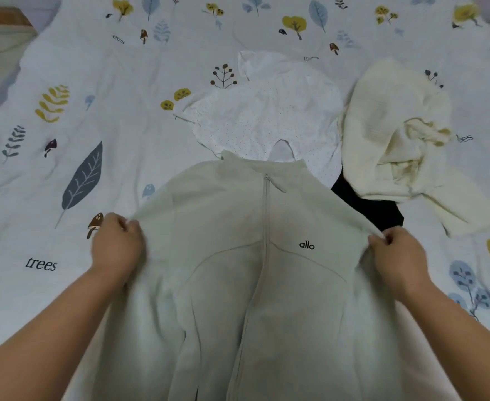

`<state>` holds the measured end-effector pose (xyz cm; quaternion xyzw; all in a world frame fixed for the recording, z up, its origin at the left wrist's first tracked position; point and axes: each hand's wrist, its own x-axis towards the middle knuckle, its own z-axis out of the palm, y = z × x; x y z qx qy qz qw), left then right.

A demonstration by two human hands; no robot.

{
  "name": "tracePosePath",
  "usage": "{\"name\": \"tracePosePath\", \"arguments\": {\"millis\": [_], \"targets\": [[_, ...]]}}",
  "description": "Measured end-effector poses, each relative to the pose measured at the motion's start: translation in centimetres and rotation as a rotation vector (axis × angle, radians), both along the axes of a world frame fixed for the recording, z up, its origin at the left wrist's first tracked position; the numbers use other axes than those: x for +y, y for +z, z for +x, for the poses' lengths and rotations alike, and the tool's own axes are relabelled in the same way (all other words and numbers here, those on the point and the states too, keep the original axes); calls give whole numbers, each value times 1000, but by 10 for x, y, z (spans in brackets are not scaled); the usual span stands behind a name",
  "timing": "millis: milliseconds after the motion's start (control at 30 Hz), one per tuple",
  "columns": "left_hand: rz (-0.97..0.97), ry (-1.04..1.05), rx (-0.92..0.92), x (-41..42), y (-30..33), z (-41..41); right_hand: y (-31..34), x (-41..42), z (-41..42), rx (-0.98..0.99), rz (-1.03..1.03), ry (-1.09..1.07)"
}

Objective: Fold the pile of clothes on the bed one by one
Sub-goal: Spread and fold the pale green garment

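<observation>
The jacket (238, 270) lies front-up on the bed (64, 169), zipped, collar pointing away from the person; the left hand (116, 247) pinches its left shoulder edge, the right hand (397, 250) pinches its right shoulder edge; beyond the collar, touching it, lies a white dotted top (261, 117); a cream knit (397, 140) sits to the jacket's far right; a black garment (368, 204) shows between knit and jacket, partly under both.
</observation>
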<state>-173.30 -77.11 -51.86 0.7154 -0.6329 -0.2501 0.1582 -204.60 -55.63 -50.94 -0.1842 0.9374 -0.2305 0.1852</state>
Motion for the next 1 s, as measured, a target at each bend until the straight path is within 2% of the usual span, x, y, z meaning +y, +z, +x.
{"name": "tracePosePath", "arguments": {"millis": [200,267,367,400,467,533,600,667,833,1000], "targets": [[-183,-164,-243,-31,17,23,23,-10,-34,286,116,114],[-154,-217,-294,-35,16,19,25,-19,-35,307,228,183],[-11,-280,-334,-39,12,3,28,-37,-26,247,458,267],[-15,-307,-331,-40,12,-4,29,-44,-22,304,446,303],[-81,-377,-314,-45,8,-20,30,-60,-12,420,254,371],[-54,-436,-297,-50,2,-37,24,-80,-3,366,109,440],[36,-486,-262,-53,-5,-53,11,-97,1,261,156,480],[15,-521,-198,-58,-12,-62,-2,-110,-4,263,247,514],[-427,-301,-134,-79,-6,-74,-4,-139,-33,556,6,330],[-369,-245,-220,-75,-3,-100,-7,-152,-22,490,-34,273]]}}
